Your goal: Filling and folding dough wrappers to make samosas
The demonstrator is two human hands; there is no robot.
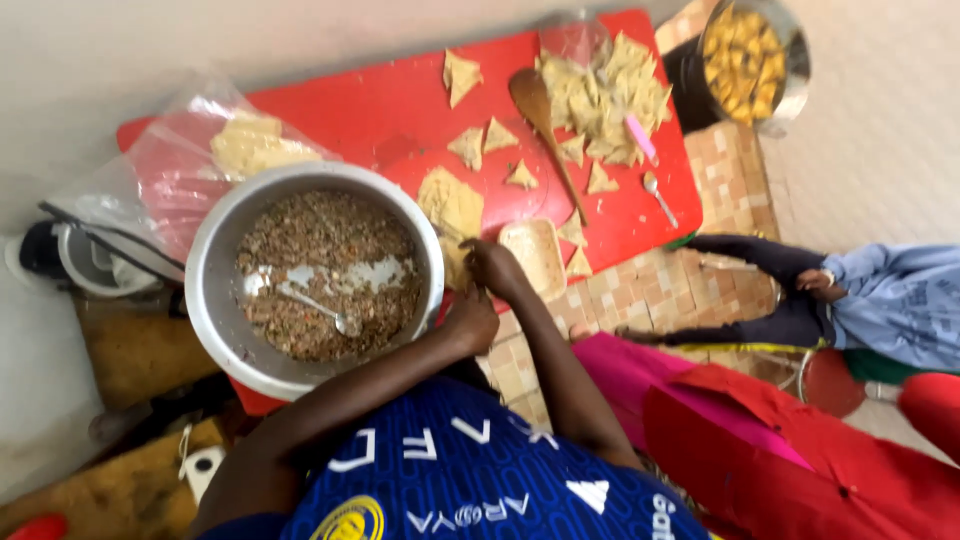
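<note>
While both hands, left (470, 318) and right (492, 268), are pinching together on a dough piece (455, 262) beside the bowl (215, 262), folding seems underway; sealing evenly is needing care.

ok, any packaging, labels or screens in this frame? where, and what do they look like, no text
Clear plastic bag: left end of the red board, crumpled, pale dough sheets inside.
Clear plastic wrap: top of the board, over the heap of folded pastry triangles, see-through and shiny.
No screens or signs in view.
Both hands work at the board's near edge, beside the metal bowl.
</note>
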